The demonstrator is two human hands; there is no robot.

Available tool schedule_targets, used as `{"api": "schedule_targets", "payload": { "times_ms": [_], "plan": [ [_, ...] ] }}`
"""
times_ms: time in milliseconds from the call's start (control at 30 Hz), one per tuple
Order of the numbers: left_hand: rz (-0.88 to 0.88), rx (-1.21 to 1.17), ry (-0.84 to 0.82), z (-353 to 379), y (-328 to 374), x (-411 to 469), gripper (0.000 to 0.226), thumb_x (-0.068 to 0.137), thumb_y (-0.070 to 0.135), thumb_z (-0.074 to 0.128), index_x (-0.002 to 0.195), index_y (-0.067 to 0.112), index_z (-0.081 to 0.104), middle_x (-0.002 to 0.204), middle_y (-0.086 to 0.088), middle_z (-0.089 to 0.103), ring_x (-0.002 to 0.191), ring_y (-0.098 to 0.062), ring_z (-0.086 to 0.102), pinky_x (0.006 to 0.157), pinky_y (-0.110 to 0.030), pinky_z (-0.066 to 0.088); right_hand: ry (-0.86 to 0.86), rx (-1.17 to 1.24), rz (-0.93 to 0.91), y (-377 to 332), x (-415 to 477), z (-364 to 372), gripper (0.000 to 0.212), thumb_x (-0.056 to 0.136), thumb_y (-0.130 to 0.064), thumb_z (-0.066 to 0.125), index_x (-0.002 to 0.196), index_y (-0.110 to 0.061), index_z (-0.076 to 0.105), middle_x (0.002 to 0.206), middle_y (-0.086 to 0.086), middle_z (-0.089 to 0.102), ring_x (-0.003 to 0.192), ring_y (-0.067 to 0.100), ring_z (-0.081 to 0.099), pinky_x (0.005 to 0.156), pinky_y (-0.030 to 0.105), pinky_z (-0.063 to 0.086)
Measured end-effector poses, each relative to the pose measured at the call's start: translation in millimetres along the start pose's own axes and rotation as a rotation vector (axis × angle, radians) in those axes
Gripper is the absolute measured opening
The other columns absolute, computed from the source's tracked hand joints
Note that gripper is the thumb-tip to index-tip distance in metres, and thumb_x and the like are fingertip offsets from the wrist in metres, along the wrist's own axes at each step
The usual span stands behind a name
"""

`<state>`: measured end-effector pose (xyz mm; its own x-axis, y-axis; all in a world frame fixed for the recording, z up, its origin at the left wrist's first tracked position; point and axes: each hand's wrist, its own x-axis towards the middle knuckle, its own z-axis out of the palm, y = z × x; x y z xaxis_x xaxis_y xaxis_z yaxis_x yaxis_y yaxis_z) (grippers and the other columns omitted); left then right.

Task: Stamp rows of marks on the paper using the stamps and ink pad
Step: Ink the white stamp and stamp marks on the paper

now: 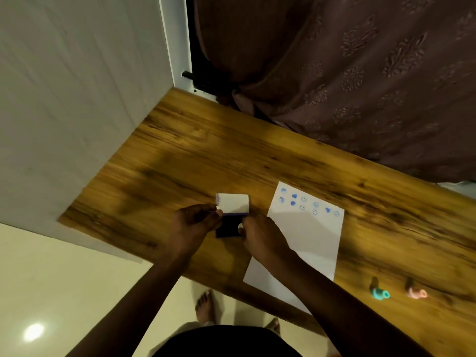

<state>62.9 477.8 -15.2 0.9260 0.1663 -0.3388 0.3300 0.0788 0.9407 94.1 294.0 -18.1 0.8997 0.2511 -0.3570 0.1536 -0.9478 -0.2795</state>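
Note:
A dark blue ink pad (228,229) lies on the wooden table (195,155), its white lid (233,203) hinged up at the far side. My left hand (194,224) pinches the lid's near left corner. My right hand (261,234) holds the pad's right edge with the fingertips. To the right lies a white paper (304,243) with two rows of blue marks (302,202) near its far end. A teal stamp (380,292) and a pink stamp (416,292) lie on their sides further right, near the table's front edge.
A white wall panel (77,99) stands at the left of the table. A brown patterned curtain (360,73) hangs behind it. The paper's near corner overhangs the front edge. Below are the cream floor (64,292) and bare feet.

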Motion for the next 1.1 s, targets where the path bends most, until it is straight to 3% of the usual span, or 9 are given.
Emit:
{"api": "schedule_targets", "payload": {
  "times_ms": [200, 333, 400, 467, 533, 633, 733, 833, 1100],
  "plan": [
    [0.023, 0.042, -0.047, 12, 5, -2, 0.031, 0.090, 0.024, 0.078, 0.118, 0.011, 0.075, 0.110, -0.008, 0.080, 0.100, -0.020, 0.079, 0.087, -0.039, 0.065, 0.098, 0.244, 0.049, 11, -7, -9, 0.046, 0.093, -0.031, 0.069, 0.135, -0.016, 0.057, 0.137, 0.007, 0.063, 0.128, 0.028, 0.060, 0.109, 0.038, 0.045],
    [-0.007, 0.013, -0.067, 28, 8, -4, 0.026, 0.090, 0.017, 0.078, 0.114, 0.010, 0.076, 0.105, -0.005, 0.080, 0.095, -0.018, 0.080, 0.083, -0.032, 0.065, 0.187, 0.607, 0.158, 30, -15, -20, 0.022, 0.088, -0.036, 0.075, 0.097, -0.016, 0.077, 0.096, 0.005, 0.078, 0.087, 0.017, 0.073, 0.081, 0.030, 0.058],
    [-0.025, 0.014, -0.115, 38, 9, -6, 0.019, 0.090, 0.014, 0.077, 0.109, 0.015, 0.077, 0.102, 0.000, 0.080, 0.095, -0.016, 0.079, 0.077, -0.025, 0.064, 0.211, 0.994, 0.318, 44, -22, -31, 0.017, 0.083, -0.030, 0.081, 0.085, -0.014, 0.075, 0.083, 0.012, 0.076, 0.077, 0.020, 0.072, 0.079, 0.038, 0.060],
    [-0.029, 0.008, -0.165, 49, 9, -7, 0.017, 0.090, 0.011, 0.076, 0.107, 0.015, 0.077, 0.101, 0.001, 0.081, 0.096, -0.016, 0.079, 0.073, -0.022, 0.063, 0.235, 1.388, 0.451, 61, -28, -42, 0.022, 0.081, -0.015, 0.081, 0.099, -0.009, 0.070, 0.090, 0.019, 0.074, 0.078, 0.024, 0.070, 0.082, 0.041, 0.059],
    [-0.037, -0.008, -0.190, 60, 10, -7, 0.026, 0.089, 0.010, 0.077, 0.115, 0.009, 0.073, 0.107, -0.004, 0.080, 0.100, -0.019, 0.078, 0.074, -0.023, 0.063, 0.275, 1.502, 0.546, 81, -32, -51, 0.030, 0.084, -0.008, 0.077, 0.111, -0.004, 0.067, 0.096, 0.019, 0.074, 0.080, 0.024, 0.069, 0.079, 0.038, 0.058],
    [-0.051, -0.009, -0.195, 75, 9, -7, 0.031, 0.087, 0.010, 0.079, 0.117, 0.009, 0.069, 0.112, -0.009, 0.078, 0.104, -0.024, 0.077, 0.082, -0.035, 0.065, 0.386, 1.415, 0.594, 124, -37, -58, 0.019, 0.085, -0.012, 0.075, 0.102, -0.003, 0.073, 0.089, 0.014, 0.073, 0.079, 0.025, 0.067, 0.076, 0.035, 0.056],
    [-0.067, 0.015, -0.215, 89, 9, -6, 0.017, 0.086, 0.010, 0.080, 0.099, 0.018, 0.074, 0.102, -0.007, 0.080, 0.099, -0.027, 0.077, 0.089, -0.047, 0.063, 0.493, 0.747, 0.574, 166, -42, -57, 0.017, 0.084, -0.030, 0.076, 0.086, -0.013, 0.079, 0.082, 0.005, 0.077, 0.079, 0.026, 0.071, 0.076, 0.031, 0.052],
    [-0.033, 0.073, -0.230, 101, 11, -5, 0.017, 0.088, 0.010, 0.079, 0.090, 0.026, 0.074, 0.096, -0.001, 0.080, 0.088, -0.019, 0.079, 0.083, -0.037, 0.064, 0.489, 0.274, 0.480, 189, -40, -50, 0.018, 0.091, -0.025, 0.067, 0.096, -0.011, 0.077, 0.095, 0.009, 0.079, 0.086, 0.028, 0.073, 0.070, 0.025, 0.046],
    [-0.060, 0.154, -0.242, 115, 9, 3, 0.026, 0.089, 0.023, 0.078, 0.113, 0.013, 0.076, 0.102, -0.001, 0.081, 0.089, -0.011, 0.080, 0.066, -0.016, 0.060, 0.405, 0.133, 0.373, 192, -20, -42, 0.029, 0.100, -0.023, 0.054, 0.117, -0.005, 0.070, 0.112, 0.017, 0.072, 0.100, 0.034, 0.068, 0.081, 0.033, 0.051]
  ]
}}
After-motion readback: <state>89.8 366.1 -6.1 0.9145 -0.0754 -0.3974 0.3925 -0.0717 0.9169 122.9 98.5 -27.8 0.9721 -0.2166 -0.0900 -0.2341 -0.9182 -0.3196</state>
